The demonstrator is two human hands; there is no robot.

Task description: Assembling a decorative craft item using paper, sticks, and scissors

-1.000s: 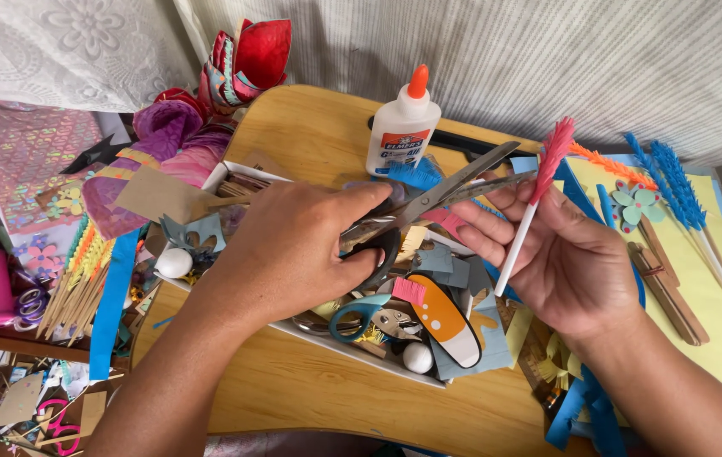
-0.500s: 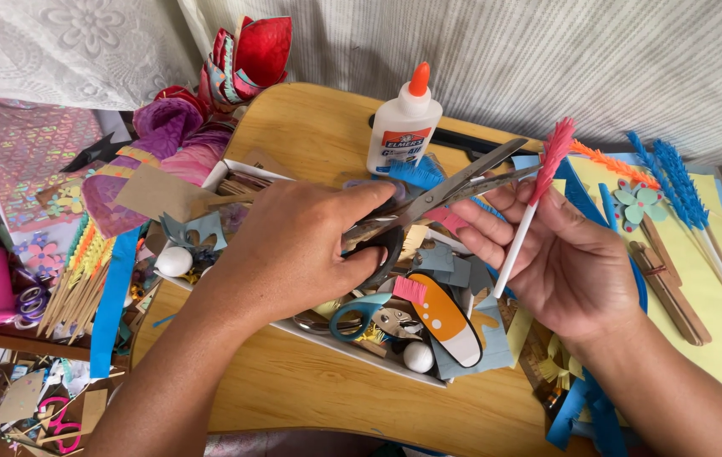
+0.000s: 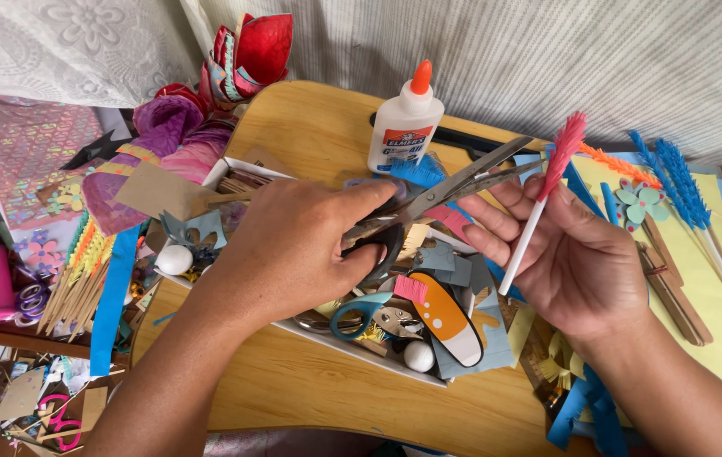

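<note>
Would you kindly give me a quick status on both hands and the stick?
Left hand grips black-handled scissors, blades slightly apart. Right hand pinches white stick with pink fringed tip. Blade tips close beside the fringe. Cluttered scrap tray beneath.

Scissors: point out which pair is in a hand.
The grey-bladed scissors, gripped by the left hand. The teal-handled pair lies in the tray; the pink pair lies far left.

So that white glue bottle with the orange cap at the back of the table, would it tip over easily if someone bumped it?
Probably fairly easily. The glue bottle stands upright, taller than it is wide, narrowing to an orange cap, so a knock near the top might topple it. It looks like smooth plastic, likely to slide on the bare wooden table. How full it is cannot be seen.
</note>
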